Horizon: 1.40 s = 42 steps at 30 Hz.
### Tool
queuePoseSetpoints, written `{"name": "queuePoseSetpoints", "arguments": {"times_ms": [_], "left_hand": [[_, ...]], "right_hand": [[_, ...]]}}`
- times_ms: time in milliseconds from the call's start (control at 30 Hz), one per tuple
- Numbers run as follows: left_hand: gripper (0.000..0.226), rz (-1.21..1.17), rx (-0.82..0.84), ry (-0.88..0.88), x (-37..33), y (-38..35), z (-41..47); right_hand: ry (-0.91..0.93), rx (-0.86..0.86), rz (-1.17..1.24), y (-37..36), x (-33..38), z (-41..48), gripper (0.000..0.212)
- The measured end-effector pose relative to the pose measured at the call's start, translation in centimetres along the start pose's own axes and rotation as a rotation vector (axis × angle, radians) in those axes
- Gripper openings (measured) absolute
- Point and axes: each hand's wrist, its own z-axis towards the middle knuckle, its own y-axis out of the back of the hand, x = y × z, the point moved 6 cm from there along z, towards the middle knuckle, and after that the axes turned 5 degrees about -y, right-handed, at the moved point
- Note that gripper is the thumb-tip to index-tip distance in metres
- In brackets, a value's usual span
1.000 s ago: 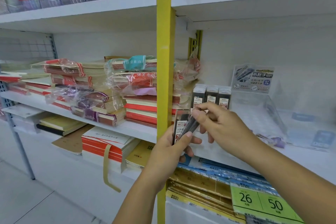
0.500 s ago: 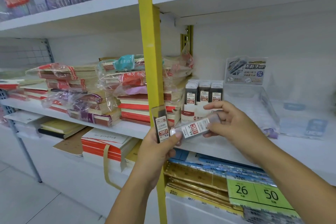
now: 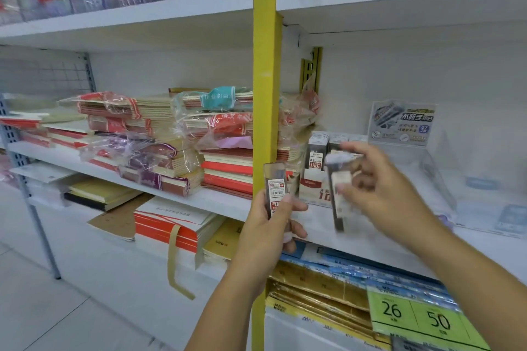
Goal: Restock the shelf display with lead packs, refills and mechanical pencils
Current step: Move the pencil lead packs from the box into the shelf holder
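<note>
My left hand (image 3: 269,225) grips a slim dark lead pack (image 3: 275,184) upright in front of the yellow shelf post (image 3: 263,88). My right hand (image 3: 379,191) pinches a second lead pack (image 3: 338,194), blurred and nearly upright, just in front of the small white display box (image 3: 312,188) on the middle shelf. That box holds a few upright lead packs (image 3: 316,151) at its back. A clear plastic display stand (image 3: 427,168) with a printed card stands to the right of the box.
Stacks of wrapped notebooks (image 3: 159,137) fill the middle shelf left of the post. Below lie red-and-white pads (image 3: 171,225), gold and blue packs (image 3: 328,285) and a green price tag (image 3: 413,316). The white shelf board (image 3: 399,248) runs under my right hand.
My right hand pulled one lead pack away from my left hand, turned it from lying sideways to upright, and carried it right toward the display box. The left hand kept its pack.
</note>
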Motion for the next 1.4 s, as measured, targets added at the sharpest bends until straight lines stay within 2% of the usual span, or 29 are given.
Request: {"name": "queuePoseSetpoints", "arguments": {"times_ms": [100, 167, 400, 533, 667, 867, 967, 1067, 1133, 1200, 1300, 1400], "left_hand": [[0.015, 0.022, -0.026, 0.01, 0.1, 0.3, 0.2], [0.015, 0.024, -0.029, 0.004, 0.1, 0.4, 0.2], [0.014, -0.059, -0.062, 0.003, 0.1, 1.1, 0.5], [0.014, -0.049, -0.071, 0.004, 0.4, 1.4, 0.9], [0.013, -0.014, -0.048, -0.002, 0.5, 1.4, 1.0], [0.015, 0.007, -0.003, 0.012, 0.3, 0.9, 1.0], [0.015, -0.017, 0.047, 0.022, 0.0, 0.1, 1.0], [0.014, -0.032, 0.073, 0.013, -0.3, -0.9, 1.2], [0.014, -0.025, 0.081, -0.002, -0.4, -1.8, 1.4], [0.014, -0.007, 0.089, -0.021, -0.4, -2.6, 1.7], [0.015, 0.08, 0.069, -0.093, -0.6, -3.6, 2.2], [0.031, 0.245, 0.021, -0.232, -1.4, -4.1, 2.7]], "right_hand": [[0.109, -0.199, 0.025, 2.7, 1.8, 3.2, 0.048], [0.173, -0.246, -0.083, 2.7, 2.5, 4.8, 0.041], [0.154, -0.173, -0.33, -0.2, 0.2, 8.6, 0.041], [0.089, -0.134, -0.419, -0.7, -1.5, 9.8, 0.033], [0.085, -0.138, -0.617, -0.8, -2.1, 10.2, 0.023], [0.077, -0.112, -0.71, -0.4, -1.3, 9.1, 0.034], [0.106, -0.106, -0.519, 0.1, 0.2, 6.8, 0.027], [0.004, 0.109, -0.109, -0.6, 0.9, 4.0, 0.022], [-0.029, 0.196, 0.073, -1.0, 1.1, 2.9, 0.023], [-0.008, 0.141, 0.129, -0.5, 0.9, 2.5, 0.027], [0.003, -0.056, 0.159, 1.5, 0.3, 2.7, 0.027], [0.026, -0.226, 0.225, 4.2, -0.3, 3.7, 0.024]]}}
